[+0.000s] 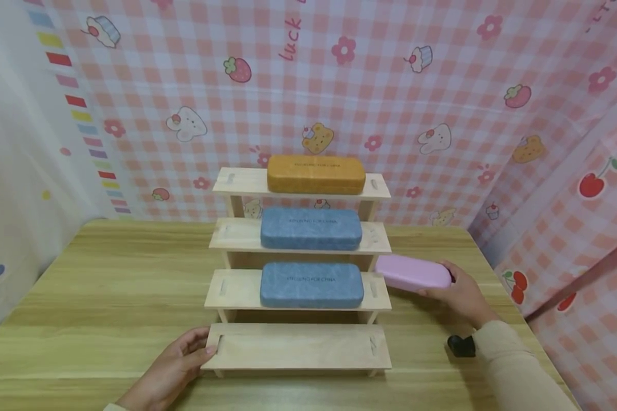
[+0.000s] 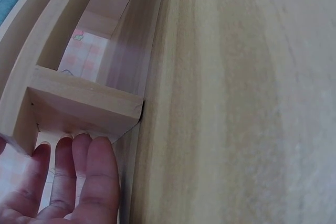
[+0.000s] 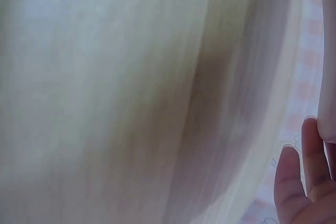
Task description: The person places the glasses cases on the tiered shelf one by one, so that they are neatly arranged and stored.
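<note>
A stepped wooden stand (image 1: 298, 347) rises in tiers on the table. At its lowest shelf, my left hand (image 1: 172, 365) holds the left end, thumb at the top edge. In the left wrist view the fingers (image 2: 101, 182) reach to the shelf's side support (image 2: 84, 111). Beside the stand on the right, my right hand (image 1: 460, 294) grips the right end of a pink glasses case (image 1: 411, 273), which lies roughly level. The right wrist view catches only part of that case (image 3: 328, 51) and some fingertips. No case lies on the lowest shelf.
An orange case (image 1: 316, 174) sits on the top shelf. Two blue cases, an upper one (image 1: 311, 228) and a lower one (image 1: 311, 284), lie on the middle shelves. A small black object (image 1: 461, 346) is near the right forearm. Printed cloth (image 1: 308, 103) hangs behind the table.
</note>
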`<action>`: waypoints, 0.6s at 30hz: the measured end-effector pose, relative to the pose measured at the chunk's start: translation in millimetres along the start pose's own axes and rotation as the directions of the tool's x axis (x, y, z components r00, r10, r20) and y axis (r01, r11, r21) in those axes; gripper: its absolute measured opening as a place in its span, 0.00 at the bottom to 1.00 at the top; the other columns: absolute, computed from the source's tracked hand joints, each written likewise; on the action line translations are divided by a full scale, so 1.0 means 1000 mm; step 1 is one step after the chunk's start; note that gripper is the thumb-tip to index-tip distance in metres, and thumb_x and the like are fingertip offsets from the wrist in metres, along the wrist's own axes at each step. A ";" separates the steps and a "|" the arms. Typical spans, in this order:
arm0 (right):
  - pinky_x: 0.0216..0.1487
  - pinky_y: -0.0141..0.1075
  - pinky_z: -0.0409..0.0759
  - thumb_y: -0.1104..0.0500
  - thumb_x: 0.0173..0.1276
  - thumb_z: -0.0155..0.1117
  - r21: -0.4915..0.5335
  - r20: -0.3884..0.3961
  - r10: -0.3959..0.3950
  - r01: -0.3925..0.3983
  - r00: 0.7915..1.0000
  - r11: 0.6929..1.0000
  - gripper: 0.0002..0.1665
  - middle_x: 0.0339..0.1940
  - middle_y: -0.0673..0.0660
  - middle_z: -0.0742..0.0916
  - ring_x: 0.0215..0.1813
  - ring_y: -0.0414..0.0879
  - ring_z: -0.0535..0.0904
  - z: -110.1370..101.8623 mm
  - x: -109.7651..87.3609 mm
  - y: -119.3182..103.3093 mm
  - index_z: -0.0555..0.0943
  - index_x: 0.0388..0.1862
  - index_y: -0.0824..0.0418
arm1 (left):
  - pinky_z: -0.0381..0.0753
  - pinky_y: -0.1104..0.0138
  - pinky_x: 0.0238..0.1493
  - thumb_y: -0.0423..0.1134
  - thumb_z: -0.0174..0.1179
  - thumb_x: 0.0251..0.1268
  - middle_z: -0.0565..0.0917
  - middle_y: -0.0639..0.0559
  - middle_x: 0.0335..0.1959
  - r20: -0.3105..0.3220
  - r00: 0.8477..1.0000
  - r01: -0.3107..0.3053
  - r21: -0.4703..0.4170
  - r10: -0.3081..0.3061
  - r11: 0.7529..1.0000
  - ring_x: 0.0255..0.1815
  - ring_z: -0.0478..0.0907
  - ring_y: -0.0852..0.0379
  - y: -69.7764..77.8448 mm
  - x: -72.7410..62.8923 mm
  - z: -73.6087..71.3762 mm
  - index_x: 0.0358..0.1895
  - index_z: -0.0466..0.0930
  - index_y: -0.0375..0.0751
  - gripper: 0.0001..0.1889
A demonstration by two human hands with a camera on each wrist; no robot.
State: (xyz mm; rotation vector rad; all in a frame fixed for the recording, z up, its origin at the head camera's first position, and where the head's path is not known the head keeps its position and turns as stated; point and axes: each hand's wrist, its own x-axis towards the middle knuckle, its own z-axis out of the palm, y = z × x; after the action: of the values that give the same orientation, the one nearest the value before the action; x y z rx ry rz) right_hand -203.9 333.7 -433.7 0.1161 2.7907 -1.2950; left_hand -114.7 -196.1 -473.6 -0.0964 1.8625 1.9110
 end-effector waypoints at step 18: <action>0.63 0.59 0.62 0.43 0.59 0.71 0.034 -0.022 0.090 -0.089 0.996 0.995 0.62 0.74 0.73 0.57 0.68 0.65 0.58 -0.028 -0.033 0.004 0.46 0.77 0.67 | 0.77 0.63 0.49 0.36 0.55 0.71 0.70 0.39 0.58 -0.012 0.999 -0.035 0.011 0.035 0.999 0.49 0.74 0.55 0.001 -0.002 0.002 0.70 0.48 0.21 0.34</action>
State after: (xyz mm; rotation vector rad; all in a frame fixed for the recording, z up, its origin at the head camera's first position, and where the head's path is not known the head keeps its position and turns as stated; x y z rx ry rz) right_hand -171.0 355.7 -415.8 0.2565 2.7495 -1.3274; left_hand -113.0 -195.1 -471.9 -0.0723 1.8942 1.9270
